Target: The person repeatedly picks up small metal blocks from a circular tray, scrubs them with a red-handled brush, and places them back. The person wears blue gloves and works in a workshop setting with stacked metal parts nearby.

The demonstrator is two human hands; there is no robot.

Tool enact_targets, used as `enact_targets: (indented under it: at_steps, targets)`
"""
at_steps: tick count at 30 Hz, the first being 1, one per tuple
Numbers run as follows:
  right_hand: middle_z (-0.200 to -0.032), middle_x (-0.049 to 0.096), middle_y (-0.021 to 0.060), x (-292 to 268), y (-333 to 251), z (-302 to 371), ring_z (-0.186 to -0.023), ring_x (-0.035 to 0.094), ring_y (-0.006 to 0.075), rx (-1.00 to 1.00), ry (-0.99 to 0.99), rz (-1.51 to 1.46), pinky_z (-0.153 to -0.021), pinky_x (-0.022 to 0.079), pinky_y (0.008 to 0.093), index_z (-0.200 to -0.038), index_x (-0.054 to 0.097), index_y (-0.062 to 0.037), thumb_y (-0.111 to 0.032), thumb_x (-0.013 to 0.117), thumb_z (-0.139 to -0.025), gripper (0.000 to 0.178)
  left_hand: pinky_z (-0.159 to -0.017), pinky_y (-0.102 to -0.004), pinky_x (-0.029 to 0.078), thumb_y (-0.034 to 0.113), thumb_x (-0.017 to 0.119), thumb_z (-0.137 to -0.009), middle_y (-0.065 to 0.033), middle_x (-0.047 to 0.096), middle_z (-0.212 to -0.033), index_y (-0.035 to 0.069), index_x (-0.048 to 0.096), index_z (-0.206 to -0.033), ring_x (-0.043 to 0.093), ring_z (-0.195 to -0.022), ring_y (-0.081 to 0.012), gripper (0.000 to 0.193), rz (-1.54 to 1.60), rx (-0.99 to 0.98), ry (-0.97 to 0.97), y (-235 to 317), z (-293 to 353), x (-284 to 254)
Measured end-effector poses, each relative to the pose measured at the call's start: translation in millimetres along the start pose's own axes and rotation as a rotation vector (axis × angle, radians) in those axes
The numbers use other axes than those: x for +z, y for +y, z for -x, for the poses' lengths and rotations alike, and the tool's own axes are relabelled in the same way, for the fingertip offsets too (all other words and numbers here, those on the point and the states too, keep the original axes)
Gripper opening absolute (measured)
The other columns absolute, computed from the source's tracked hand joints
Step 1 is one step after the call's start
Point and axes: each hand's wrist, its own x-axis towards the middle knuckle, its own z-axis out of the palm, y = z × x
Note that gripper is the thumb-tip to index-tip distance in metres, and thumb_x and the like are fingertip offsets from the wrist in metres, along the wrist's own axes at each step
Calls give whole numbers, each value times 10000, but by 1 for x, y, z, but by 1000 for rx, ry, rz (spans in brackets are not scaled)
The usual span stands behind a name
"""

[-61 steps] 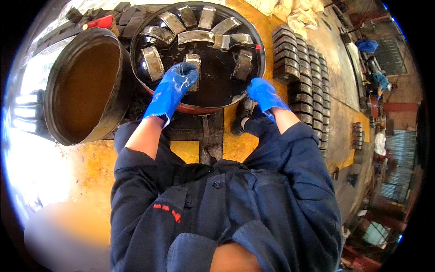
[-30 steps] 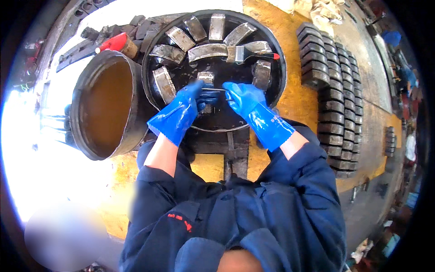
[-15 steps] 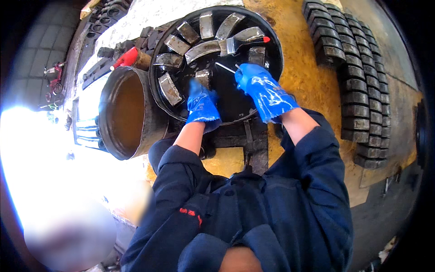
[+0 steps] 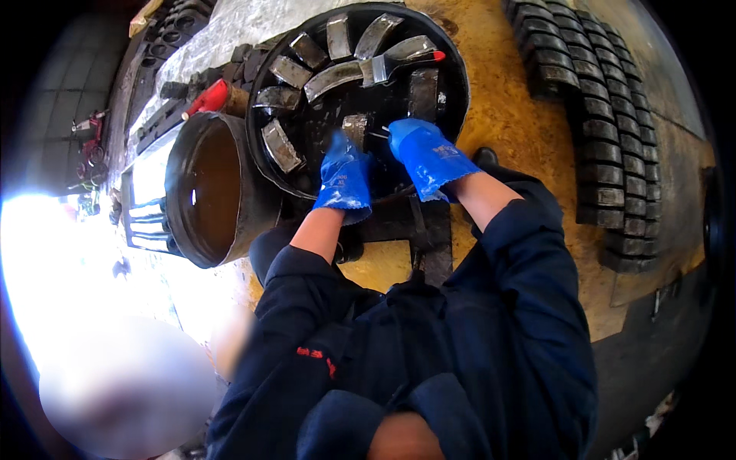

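Your right hand, closed around a thin rod, has dropped toward you, bringing the tip just beside the curved block below the round pan's centre, toward 6 o'clock (apparently the working piece). Your left hand sits at its 7 o'clock, grip hidden.

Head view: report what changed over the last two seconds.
The right hand moved inward from the lower-right rim of the round tray and now holds a thin rod, unseen two seconds ago. The left hand stays by the middle block; the brush still lies in the tray.
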Motion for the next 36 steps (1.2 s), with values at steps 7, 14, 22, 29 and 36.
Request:
enact_targets:
  at_steps: [7,14,22,29,36]
  targets:
    - [-1094,771,204,31,-7,-23,-1019,748,412,-125,84,55,-851,605,524,-1075,797,-111,-208,589,-938,267,-1043,-460,540,247,808,-791,-268,699,-1271,71,597,-1387,689,-1186,-430,657,229,19,-83,-76,-30,-19]
    - [-1320,708,221,27,-16,-23,-1234,679,432,44,89,256,-1043,537,574,-1252,744,-110,-255,490,-1037,363,-1033,-506,537,459,775,-827,-329,667,-1315,-19,461,-1509,670,-1197,-476,890,284,1,-18,-63,3,-38]
    - [-1292,725,214,43,-15,-22,-1224,688,420,46,-15,343,-1019,551,563,-1256,731,-122,-312,486,-1052,371,-1004,-502,550,435,750,-850,-317,699,-1258,2,314,-1617,698,-1155,-455,983,265,42,33,-101,-4,-17]
    - [-1432,665,179,51,-43,-24,-1315,653,366,112,-145,468,-1092,529,515,-1357,706,-154,-311,435,-1069,426,-1025,-488,548,455,736,-861,-281,702,-1295,45,306,-1634,699,-1181,-424,975,243,-69,-84,-121,-25,-26]
    - [-1288,724,236,58,-16,-31,-1182,711,421,35,-115,464,-988,564,551,-1394,619,-136,-324,446,-1078,407,-1052,-469,540,470,731,-876,-258,692,-1339,71,295,-1655,689,-1223,-399,978,254,-106,-144,-122,-28,-23]
